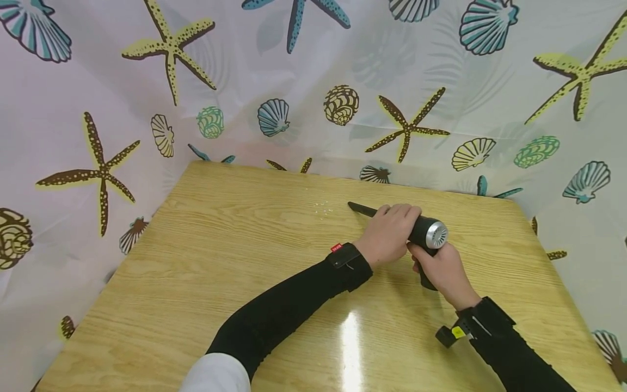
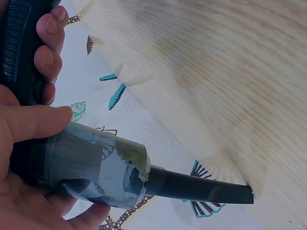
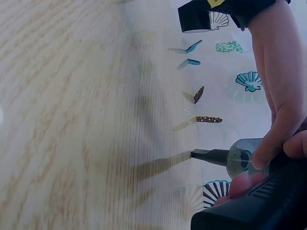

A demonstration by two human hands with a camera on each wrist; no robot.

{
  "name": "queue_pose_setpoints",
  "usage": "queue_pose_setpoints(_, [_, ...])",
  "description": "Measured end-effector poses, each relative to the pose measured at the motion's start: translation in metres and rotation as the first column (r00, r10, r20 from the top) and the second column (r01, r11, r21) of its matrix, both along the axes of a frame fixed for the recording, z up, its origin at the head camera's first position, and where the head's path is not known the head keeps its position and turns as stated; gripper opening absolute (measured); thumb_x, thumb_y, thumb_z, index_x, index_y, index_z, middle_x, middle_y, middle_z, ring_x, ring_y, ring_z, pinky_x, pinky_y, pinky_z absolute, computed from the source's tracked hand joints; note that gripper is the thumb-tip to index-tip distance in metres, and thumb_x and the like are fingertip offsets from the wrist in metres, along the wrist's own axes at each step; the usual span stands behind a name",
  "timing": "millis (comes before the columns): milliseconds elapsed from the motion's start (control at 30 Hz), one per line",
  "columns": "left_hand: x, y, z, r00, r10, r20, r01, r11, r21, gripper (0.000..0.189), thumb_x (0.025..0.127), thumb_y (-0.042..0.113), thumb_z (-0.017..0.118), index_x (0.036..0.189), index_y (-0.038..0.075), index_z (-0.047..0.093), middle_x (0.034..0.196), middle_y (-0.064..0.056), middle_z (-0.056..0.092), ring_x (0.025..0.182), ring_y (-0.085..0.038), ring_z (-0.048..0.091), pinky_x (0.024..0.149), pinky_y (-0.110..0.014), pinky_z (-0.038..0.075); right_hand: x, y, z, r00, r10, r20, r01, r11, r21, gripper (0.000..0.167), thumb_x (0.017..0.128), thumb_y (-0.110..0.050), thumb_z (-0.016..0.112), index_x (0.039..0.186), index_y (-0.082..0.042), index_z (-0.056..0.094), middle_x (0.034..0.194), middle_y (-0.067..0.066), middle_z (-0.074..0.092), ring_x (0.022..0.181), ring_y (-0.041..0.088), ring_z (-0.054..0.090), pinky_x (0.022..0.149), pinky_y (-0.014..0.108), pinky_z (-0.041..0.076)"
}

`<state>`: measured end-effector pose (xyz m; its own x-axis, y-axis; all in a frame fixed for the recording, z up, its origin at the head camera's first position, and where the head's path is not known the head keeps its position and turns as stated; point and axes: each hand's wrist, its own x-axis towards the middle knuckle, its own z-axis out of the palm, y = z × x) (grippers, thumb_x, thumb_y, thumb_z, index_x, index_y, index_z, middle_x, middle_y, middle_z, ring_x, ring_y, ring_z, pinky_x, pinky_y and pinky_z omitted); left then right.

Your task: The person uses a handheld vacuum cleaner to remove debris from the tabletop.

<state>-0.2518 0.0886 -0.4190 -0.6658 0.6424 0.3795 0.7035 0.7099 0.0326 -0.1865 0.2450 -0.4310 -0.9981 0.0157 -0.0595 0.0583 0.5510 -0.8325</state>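
A black handheld vacuum cleaner [image 1: 420, 231] with a silver end cap is held above the wooden table by both hands. My left hand [image 1: 389, 234] grips its body around the clear dust cup [image 2: 115, 165], fingers on one side and thumb on the other. My right hand [image 1: 443, 269] holds the handle, fingers curled round it. A narrow black nozzle [image 1: 361, 209] points to the far left. Small white bits [image 1: 323, 210] lie scattered on the table a little left of the nozzle tip. Some pale debris shows inside the cup.
The wooden table [image 1: 235, 239] reaches back to a white curtain [image 1: 303, 76] printed with shells and starfish. The curtain also hangs along both sides. A small black device [image 1: 445, 336] sticks out from the right wrist strap.
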Motion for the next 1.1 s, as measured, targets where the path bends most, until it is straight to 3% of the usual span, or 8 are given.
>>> queue_pose_setpoints(400, [0.011, -0.008, 0.001, 0.997, 0.041, -0.070, -0.044, 0.998, -0.043, 0.054, 0.087, 0.026, 0.072, 0.134, 0.013, 0.049, 0.129, -0.001, 0.061, 0.124, -0.015, 0.057, 0.103, -0.035, 0.047, 0.000, -0.001, -0.001, 1.000, 0.015, 0.027, -0.015, 1.000, 0.003, 0.049, 0.099, -0.037, 0.062, 0.131, -0.002, 0.049, 0.095, 0.020, 0.062, 0.073, 0.025, 0.066, 0.071, 0.031, 0.054])
queue_pose_setpoints(1100, [0.016, -0.013, 0.005, 0.996, 0.079, -0.035, -0.081, 0.994, -0.070, 0.053, 0.087, 0.029, 0.071, 0.132, 0.013, 0.048, 0.128, -0.002, 0.061, 0.121, -0.016, 0.059, 0.100, -0.038, 0.048, -0.001, -0.004, -0.002, 0.997, 0.064, 0.046, -0.063, 0.997, -0.034, 0.048, 0.099, -0.035, 0.062, 0.132, -0.003, 0.047, 0.096, 0.018, 0.059, 0.073, 0.023, 0.064, 0.071, 0.034, 0.055])
